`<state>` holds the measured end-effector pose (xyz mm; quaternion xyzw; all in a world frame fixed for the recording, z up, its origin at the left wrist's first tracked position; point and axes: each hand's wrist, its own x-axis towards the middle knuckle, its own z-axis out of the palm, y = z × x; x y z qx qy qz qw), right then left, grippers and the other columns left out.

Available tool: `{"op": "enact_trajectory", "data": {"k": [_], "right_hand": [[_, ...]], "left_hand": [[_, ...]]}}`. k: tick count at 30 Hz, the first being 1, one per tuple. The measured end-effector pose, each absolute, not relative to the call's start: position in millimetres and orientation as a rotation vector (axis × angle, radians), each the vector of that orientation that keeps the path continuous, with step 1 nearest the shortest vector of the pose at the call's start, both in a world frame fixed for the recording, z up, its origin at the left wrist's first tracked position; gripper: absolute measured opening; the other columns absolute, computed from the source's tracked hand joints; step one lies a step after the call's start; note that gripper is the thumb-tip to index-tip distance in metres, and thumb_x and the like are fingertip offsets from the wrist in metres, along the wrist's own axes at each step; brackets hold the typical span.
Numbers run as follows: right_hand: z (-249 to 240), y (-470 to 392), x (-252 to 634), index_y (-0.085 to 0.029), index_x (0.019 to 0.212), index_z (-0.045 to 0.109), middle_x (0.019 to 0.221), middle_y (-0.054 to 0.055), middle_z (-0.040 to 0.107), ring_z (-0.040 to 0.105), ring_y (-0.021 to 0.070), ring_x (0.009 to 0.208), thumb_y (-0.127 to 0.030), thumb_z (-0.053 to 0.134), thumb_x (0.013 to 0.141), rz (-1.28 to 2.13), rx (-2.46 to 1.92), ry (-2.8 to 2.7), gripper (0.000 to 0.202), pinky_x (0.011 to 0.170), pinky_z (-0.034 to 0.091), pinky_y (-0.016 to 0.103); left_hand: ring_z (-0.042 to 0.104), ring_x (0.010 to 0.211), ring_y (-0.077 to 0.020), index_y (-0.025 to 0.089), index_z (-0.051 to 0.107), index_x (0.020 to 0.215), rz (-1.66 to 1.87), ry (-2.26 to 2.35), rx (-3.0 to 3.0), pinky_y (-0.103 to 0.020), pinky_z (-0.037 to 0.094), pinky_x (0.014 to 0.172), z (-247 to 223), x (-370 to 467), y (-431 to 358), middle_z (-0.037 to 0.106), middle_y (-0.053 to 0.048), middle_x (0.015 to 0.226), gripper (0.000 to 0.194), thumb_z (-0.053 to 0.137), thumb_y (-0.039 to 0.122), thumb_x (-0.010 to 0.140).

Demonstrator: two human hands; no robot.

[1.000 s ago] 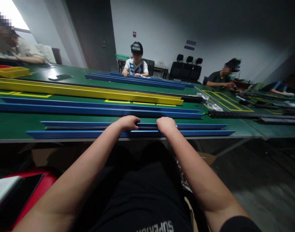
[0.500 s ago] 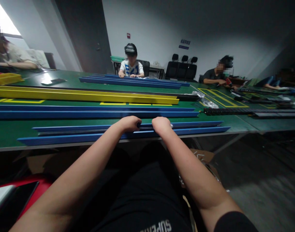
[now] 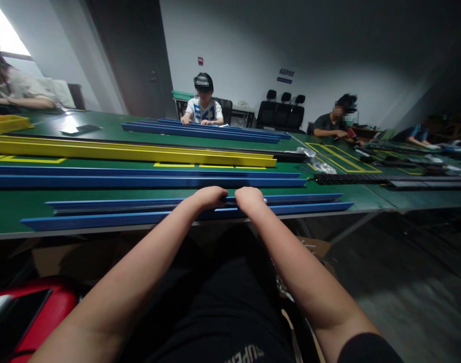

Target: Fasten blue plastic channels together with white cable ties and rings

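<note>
Two long blue rails lie near the front edge of the green table, the front rail and the one behind it. Over the middle of these rails my left hand is closed, fingers curled down out of sight. Close to its right, my right hand is closed too, with a small pale bit showing at its outer side. Something dark spans the narrow gap between the hands, but I cannot make out what it is. Just beyond the hands lies another pair of blue rails.
Yellow rails lie farther back, with more blue rails behind. Dark strips lie at the right, near plastic wrap. A yellow tray is at the left. Several people sit around the table.
My hands have come closer together over the rails, mainly my left hand moving right. The view has shifted slightly.
</note>
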<state>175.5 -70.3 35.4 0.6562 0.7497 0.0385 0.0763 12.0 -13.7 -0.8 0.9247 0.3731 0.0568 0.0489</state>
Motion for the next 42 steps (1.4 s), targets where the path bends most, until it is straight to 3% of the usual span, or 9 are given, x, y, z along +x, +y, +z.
{"op": "enact_trajectory", "data": {"k": [5,8,11,21,27,32,38,42], "right_hand": [[41.5,-70.7,185.2,-0.016,0.106,0.071,0.108,0.017,0.07,0.066,0.0263,0.099,-0.026,0.054,0.087,0.119,1.932,2.265,0.027,0.084,0.051,0.035],[47.6,-70.1,193.3,-0.021,0.107,0.069,0.109,0.012,0.069,0.065,0.0263,0.101,-0.044,0.061,0.083,0.104,1.907,2.276,0.034,0.083,0.05,0.034],[53.0,-69.2,199.0,-0.026,0.107,0.068,0.11,0.008,0.069,0.064,0.0246,0.102,-0.052,0.061,0.082,0.072,1.855,2.313,0.037,0.083,0.049,0.032],[54.1,-64.3,207.2,-0.027,0.107,0.067,0.107,0.008,0.069,0.064,0.0235,0.098,-0.05,0.064,0.08,0.09,1.819,2.327,0.036,0.079,0.049,0.029],[45.3,-65.5,187.7,-0.027,0.109,0.067,0.107,0.009,0.07,0.065,0.0234,0.098,-0.061,0.051,0.086,-0.02,1.818,2.404,0.044,0.083,0.049,0.031],[45.6,-59.3,163.2,-0.022,0.109,0.069,0.109,0.013,0.069,0.065,0.0263,0.1,-0.051,0.059,0.084,0.008,1.81,2.37,0.039,0.084,0.05,0.035],[55.5,-46.5,165.7,-0.017,0.111,0.07,0.114,0.018,0.068,0.064,0.0315,0.105,-0.055,0.069,0.074,-0.048,1.901,2.173,0.053,0.084,0.052,0.04],[51.5,-48.9,162.1,-0.016,0.114,0.07,0.118,0.02,0.066,0.064,0.0299,0.107,-0.043,0.07,0.076,-0.017,1.932,2.151,0.046,0.087,0.051,0.039]], "left_hand": [[0.056,0.066,-0.017,0.023,0.065,0.083,0.149,1.125,2.81,-0.027,0.032,0.056,0.6,10.3,-12.0,0.068,-0.003,0.08,0.018,0.059,0.037,0.074],[0.055,0.064,-0.0162,0.023,0.064,0.082,0.142,1.111,2.802,-0.026,0.031,0.055,1.4,9.8,-10.7,0.068,-0.002,0.078,0.017,0.059,0.036,0.074],[0.053,0.062,-0.0152,0.022,0.064,0.08,0.143,1.087,2.787,-0.026,0.031,0.055,2.6,8.2,-10.3,0.067,-0.001,0.076,0.016,0.058,0.036,0.074],[0.05,0.061,-0.0149,0.022,0.063,0.075,0.186,1.033,2.839,-0.027,0.03,0.055,-1.1,7.1,-5.5,0.065,-0.001,0.073,0.016,0.058,0.037,0.073],[0.046,0.058,-0.0138,0.022,0.064,0.074,0.128,1.199,2.697,-0.027,0.03,0.054,3.1,-38.9,0.3,0.06,0.001,0.065,0.017,0.06,0.038,0.07],[0.048,0.06,-0.014,0.022,0.066,0.082,0.128,1.239,2.636,-0.026,0.032,0.057,5.7,-62.4,-2.2,0.061,0.002,0.067,0.024,0.057,0.041,0.07],[0.05,0.06,-0.0144,0.024,0.067,0.086,0.162,1.308,2.59,-0.026,0.032,0.056,2.7,-57.7,-3.0,0.063,0.002,0.069,0.026,0.058,0.041,0.068],[0.052,0.061,-0.0152,0.025,0.067,0.086,0.144,1.326,2.574,-0.026,0.033,0.056,1.6,-57.5,-1.9,0.063,0.002,0.069,0.026,0.058,0.041,0.067]]}}
